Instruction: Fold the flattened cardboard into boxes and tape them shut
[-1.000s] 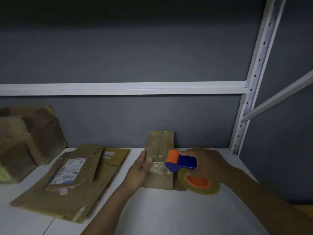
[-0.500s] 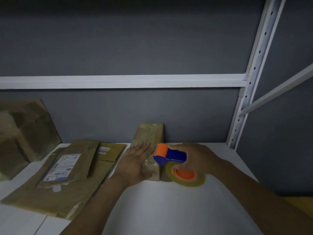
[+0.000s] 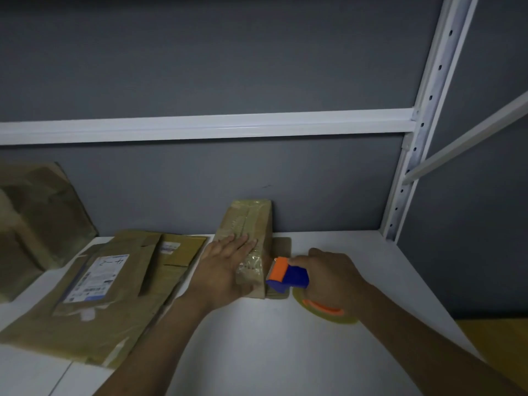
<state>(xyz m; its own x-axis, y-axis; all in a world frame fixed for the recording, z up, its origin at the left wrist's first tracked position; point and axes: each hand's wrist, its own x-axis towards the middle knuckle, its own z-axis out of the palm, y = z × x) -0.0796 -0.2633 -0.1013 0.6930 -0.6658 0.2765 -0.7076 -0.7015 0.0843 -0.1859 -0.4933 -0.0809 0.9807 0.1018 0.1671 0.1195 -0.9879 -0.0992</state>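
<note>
Nearest: bare white shelf board [image 3: 271, 352], with two bare forearms reaching over it from the lower edge. Past the board's lower right edge, a yellow surface [image 3: 491, 338], too little in view to name.

Next out, the right hand [image 3: 331, 278], fingers curled round the handle of a blue and orange tape dispenser [image 3: 290, 277]. Orange roller end pointing at the near right side of the box, just beside it; contact impossible to judge. Yellowish tape roll [image 3: 328, 314] with orange hub low under the hand, close to the board.

Level with it, the left hand [image 3: 225, 270], flat, fingers straight and together, palm down on the near top of a small brown cardboard box [image 3: 251, 224]. Hands near each other but not touching, the box's near end between them. Glossy tape along the box's top. Box standing on the board, far end up against the wall.

Left of the box, flattened cardboard [image 3: 137, 310] in an overlapping pile, a white printed label [image 3: 97, 277] on the upper sheet. Farther left, propped cardboard [image 3: 37, 218] leaning on the wall.

Farthest: grey wall [image 3: 200, 52], a white horizontal rail [image 3: 200, 127] and a white perforated upright [image 3: 425, 110] at the right.
</note>
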